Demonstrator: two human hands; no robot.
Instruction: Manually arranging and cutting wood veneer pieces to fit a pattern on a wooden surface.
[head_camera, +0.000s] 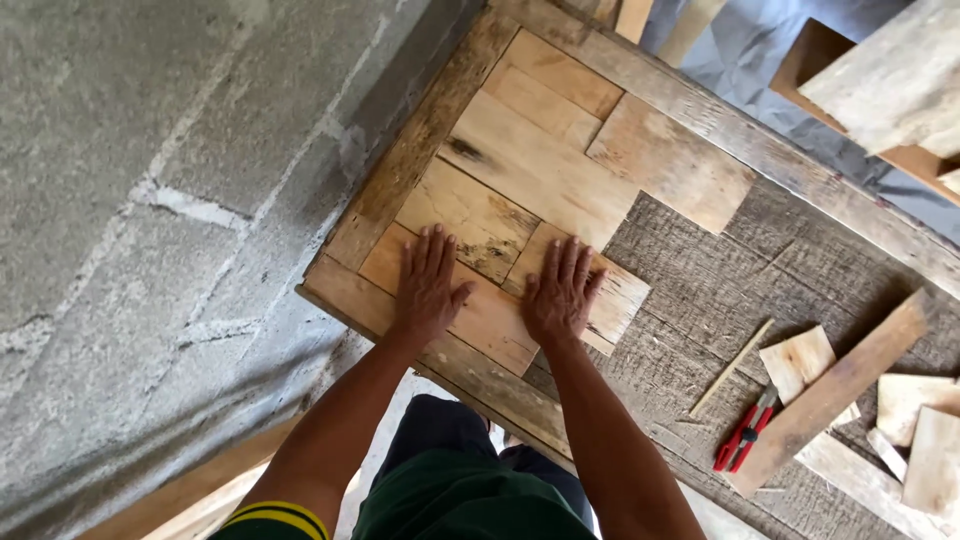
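— Two hands flat on the wood, is that right?

— Yes. The left hand (428, 285) and the right hand (560, 290) lie palm down with fingers spread, gripping nothing. Both press on the short wooden pieces (480, 300) laid at the near corner of the tabletop (700, 300), just inside its wooden frame (400, 170).

— What surrounds them?

— More fitted planks (540, 165) fill the corner beyond the fingertips. To the right the rough bare board shows, with a thin stick (730, 368), a red-handled tool (745, 435), a long slat (835, 390) and loose offcuts (795, 362). A concrete wall (150, 200) stands along the left.

— What might go wrong?

— I'd judge the pieces under the palms could slide or tilt if the pressure is uneven, opening gaps against their neighbours. The piece under the right hand has an open edge toward the bare board, so it looks likeliest to drift. Rough grain could also leave a splinter in a palm.
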